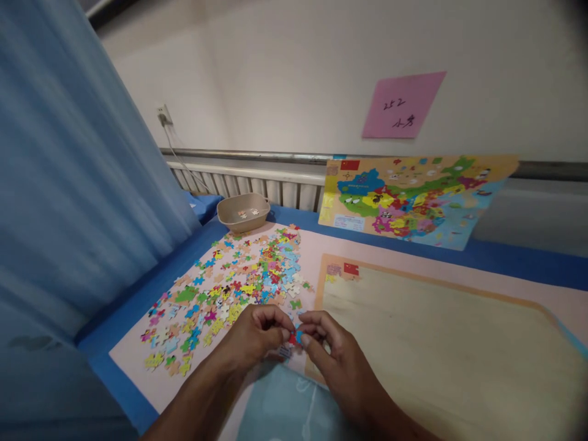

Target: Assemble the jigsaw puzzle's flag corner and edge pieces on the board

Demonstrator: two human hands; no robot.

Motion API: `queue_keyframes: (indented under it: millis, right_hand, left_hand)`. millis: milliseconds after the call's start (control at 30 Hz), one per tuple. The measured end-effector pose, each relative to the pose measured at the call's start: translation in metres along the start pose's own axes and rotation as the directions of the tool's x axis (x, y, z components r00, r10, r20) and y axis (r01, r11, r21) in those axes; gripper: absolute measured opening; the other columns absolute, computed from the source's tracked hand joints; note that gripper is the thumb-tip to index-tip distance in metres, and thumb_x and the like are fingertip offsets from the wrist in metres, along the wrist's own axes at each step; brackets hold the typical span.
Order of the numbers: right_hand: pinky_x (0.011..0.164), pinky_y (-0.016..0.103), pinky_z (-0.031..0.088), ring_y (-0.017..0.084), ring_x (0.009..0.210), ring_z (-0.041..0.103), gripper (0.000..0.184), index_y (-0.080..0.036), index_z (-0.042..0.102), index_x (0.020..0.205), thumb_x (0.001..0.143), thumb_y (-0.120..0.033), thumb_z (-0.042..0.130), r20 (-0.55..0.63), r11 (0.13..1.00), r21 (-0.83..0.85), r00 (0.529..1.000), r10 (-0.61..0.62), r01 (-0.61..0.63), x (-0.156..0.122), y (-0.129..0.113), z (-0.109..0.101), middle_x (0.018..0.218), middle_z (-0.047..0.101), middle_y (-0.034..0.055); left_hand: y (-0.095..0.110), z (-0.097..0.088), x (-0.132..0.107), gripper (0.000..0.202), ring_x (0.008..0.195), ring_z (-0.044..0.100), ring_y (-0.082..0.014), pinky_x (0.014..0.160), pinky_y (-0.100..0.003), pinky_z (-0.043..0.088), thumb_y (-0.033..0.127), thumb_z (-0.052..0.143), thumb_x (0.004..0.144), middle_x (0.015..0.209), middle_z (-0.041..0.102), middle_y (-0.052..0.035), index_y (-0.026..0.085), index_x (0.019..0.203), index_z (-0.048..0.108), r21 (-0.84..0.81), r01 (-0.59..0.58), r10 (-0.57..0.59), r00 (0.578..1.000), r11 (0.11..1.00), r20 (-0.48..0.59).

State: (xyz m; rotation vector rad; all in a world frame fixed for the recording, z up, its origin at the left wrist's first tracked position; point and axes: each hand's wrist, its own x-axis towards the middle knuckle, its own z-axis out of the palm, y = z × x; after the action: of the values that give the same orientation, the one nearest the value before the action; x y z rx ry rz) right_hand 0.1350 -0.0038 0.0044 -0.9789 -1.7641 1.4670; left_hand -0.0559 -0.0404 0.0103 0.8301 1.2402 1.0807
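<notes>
At the lower centre of the frame the left hand [255,337] and right hand [335,355] meet. Their fingers [309,340] are pinched shut on small red and blue jigsaw pieces [294,337] just above the pale pink mat [133,361] covering the blue counter [505,257]. Loose multicoloured cardboard pieces [239,275] spread centre left beside a pale wooden puzzle tray [436,343]; behind stand a beige plastic basket [234,225], a colourful map picture [413,199] leaning on the cream wall [275,73] under a pink paper note [402,105], and a blue curtain [68,184] at left.

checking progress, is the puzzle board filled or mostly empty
Mostly empty: the puzzle board is bare, with only a few pieces fitted in its far left corner.
</notes>
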Motion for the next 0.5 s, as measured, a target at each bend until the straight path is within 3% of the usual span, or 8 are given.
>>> queue_keyframes:
  millis: [133, 300, 500]
  right_hand:
    - [0.067, 0.029, 0.048, 0.018, 0.073, 0.063, 0.021, -0.023, 0.066, 0.103, 0.086, -0.034, 0.065, -0.015, 0.991, 0.119, 0.998, 0.059, -0.056, 0.004, 0.001, 0.004, 0.083, 0.071, 0.0003]
    - [0.070, 0.030, 0.049, 0.019, 0.076, 0.066, 0.024, -0.023, 0.066, 0.098, 0.080, -0.038, 0.073, -0.088, 0.964, 0.254, 0.990, 0.107, -0.082, 0.008, 0.005, 0.005, 0.082, 0.071, 0.0005]
    - [0.070, 0.030, 0.050, 0.019, 0.078, 0.066, 0.028, -0.023, 0.066, 0.096, 0.081, -0.044, 0.077, -0.076, 0.951, 0.296, 0.990, 0.118, -0.091, 0.007, 0.010, 0.004, 0.083, 0.072, 0.0012]
  left_hand:
    - [0.000, 0.004, 0.002, 0.026, 0.055, 0.058, -0.0098, 0.053, -0.022, 0.050, 0.033, 0.086, 0.063, 0.067, 0.068, -0.0018, 0.014, 0.077, 0.073, -0.023, -0.015, 0.015, 1.000, 1.000, -0.004]
    - [0.002, 0.010, 0.002, 0.034, 0.048, 0.052, -0.0092, 0.046, -0.023, 0.050, 0.040, 0.086, 0.062, 0.059, 0.062, 0.0023, 0.016, 0.083, 0.073, -0.059, 0.008, -0.012, 0.998, 0.998, -0.068]
    - [0.000, 0.011, 0.004, 0.032, 0.046, 0.054, -0.0102, 0.045, -0.023, 0.049, 0.037, 0.086, 0.062, 0.059, 0.064, 0.0012, 0.016, 0.077, 0.069, -0.026, -0.017, 0.015, 0.998, 1.000, -0.064]
